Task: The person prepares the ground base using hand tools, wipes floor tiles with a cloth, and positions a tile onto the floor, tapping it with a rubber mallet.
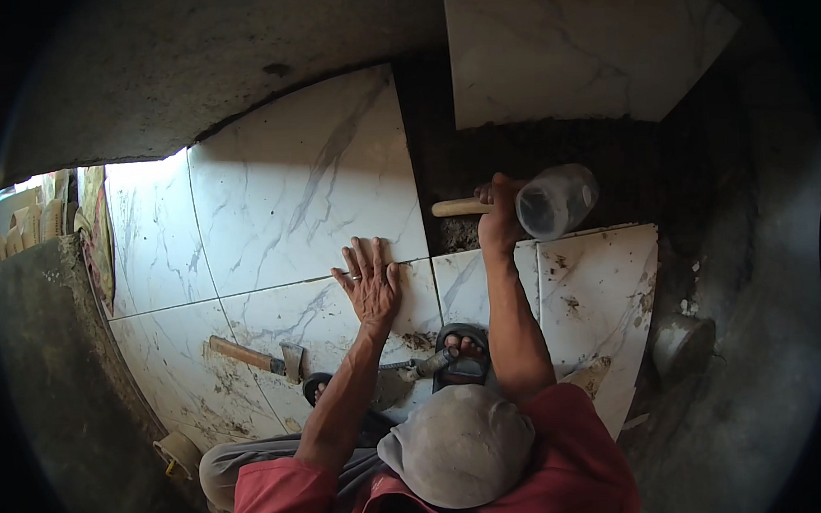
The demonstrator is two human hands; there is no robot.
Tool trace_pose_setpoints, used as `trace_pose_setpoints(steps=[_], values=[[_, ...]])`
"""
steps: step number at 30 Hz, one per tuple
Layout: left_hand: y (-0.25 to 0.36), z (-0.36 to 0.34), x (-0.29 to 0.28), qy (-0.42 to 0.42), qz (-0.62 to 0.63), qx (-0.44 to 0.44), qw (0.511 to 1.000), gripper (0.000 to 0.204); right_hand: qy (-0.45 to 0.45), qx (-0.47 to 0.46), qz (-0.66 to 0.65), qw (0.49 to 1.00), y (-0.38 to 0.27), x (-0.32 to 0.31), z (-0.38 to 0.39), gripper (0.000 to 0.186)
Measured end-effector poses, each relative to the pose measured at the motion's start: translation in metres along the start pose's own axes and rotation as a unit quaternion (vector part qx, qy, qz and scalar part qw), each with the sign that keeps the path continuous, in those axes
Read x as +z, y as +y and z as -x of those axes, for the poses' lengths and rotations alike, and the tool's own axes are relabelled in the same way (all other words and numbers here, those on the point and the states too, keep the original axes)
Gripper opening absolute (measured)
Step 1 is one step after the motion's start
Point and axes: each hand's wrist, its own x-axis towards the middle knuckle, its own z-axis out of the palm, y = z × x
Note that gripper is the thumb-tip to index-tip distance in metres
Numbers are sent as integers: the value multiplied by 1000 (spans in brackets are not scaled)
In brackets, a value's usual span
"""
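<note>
Marble-veined floor tiling (174, 351), bare strip (533, 144) along large tile's (282, 198) right edge. Wooden-handled mallet (558, 202) held over strip, clamped in right hand (499, 213). Left hand (373, 294) laid flat across tile joint (285, 285), fingers spread, nothing grasped. Palm pressure best spread evenly; mallet best kept clear of exposed edges.
</note>
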Motion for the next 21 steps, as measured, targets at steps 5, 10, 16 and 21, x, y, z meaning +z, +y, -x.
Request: trace_pose_setpoints(steps=[5,10,16,21], values=[[-4,-4,5,-15,5,-21,1000,57,79,-4,26,997,-49,-1,-18,14],[-12,-2,-1,8,-12,-13,1000,58,98,-38,-79,991,-73,0,-11,19],[-4,-3,7,1,-1,-9,1000,58,47,47,-29,997,-14,-15,4,15],[-12,-2,3,12,24,-17,999,56,62,-42,-93,993,-75,-4,-7,18]])
